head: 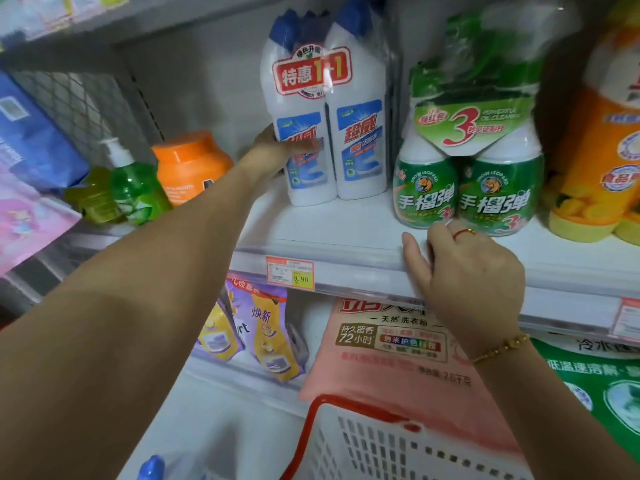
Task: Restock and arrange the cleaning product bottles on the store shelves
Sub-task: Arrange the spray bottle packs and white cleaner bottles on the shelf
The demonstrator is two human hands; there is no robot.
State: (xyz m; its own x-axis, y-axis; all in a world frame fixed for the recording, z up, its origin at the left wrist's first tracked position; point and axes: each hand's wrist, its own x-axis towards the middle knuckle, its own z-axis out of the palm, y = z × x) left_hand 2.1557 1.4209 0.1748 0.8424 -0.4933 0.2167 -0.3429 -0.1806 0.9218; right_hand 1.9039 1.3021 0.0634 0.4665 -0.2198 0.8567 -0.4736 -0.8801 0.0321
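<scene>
A shrink-wrapped twin pack of white bottles with blue caps and a red promo label (349, 140) stands upright on the white shelf (346, 251). My left hand (273, 152) reaches up and grips the pack's left bottle, thumb across its blue label. To the right stands a green multi-pack of round spray bottles (467, 188). My right hand (464, 275) rests on the shelf's front edge just below the green pack, fingers relaxed and holding nothing.
Orange and yellow bottles (595, 157) stand at the far right. An orange-lidded jar (192, 164) and a green pump bottle (133, 188) sit at the left. Below are purple refill pouches (263, 330), a pink detergent bag (398, 351) and a white basket with a red rim (381, 441).
</scene>
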